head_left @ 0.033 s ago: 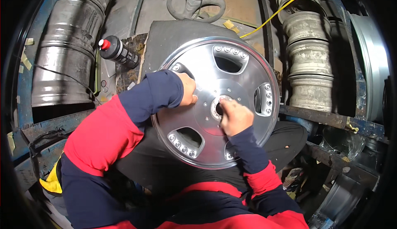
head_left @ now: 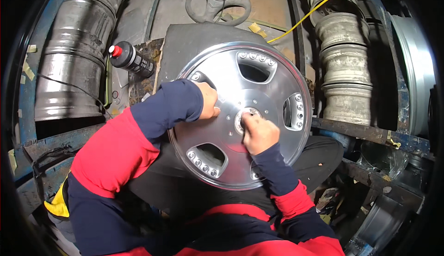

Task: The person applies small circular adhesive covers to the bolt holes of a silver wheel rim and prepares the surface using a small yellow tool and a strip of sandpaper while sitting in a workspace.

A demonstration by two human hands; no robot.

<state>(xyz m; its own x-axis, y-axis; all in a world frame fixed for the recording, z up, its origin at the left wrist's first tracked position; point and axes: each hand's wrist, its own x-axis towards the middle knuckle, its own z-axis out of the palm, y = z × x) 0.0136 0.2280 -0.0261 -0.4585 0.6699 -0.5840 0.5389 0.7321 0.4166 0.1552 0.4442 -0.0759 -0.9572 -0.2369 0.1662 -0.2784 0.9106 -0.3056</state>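
A polished silver alloy wheel (head_left: 208, 129) with large openings and small bolts lies face up over my lap, its far side on a dark padded block (head_left: 185, 41). My left hand (head_left: 209, 99) is closed on the wheel beside its upper-left opening; the sleeve hides part of that opening. At the wheel's centre bore (head_left: 239, 122), my right hand (head_left: 260, 135) is bent with its fingertips pressed together at the ring-shaped edge. Whatever those fingers hold, if anything, is hidden and slightly blurred.
Left of the block lies a dark bottle (head_left: 132, 59) with a red cap. Bare metal wheel barrels (head_left: 69, 82) line the left, and worn rims (head_left: 346, 64) are stacked on the right. Beyond are a steering wheel (head_left: 217, 5) and a yellow hose (head_left: 319, 7).
My right fingertips have shifted slightly left and nearer along the edge of the centre bore. My left hand stays in the same place on the wheel.
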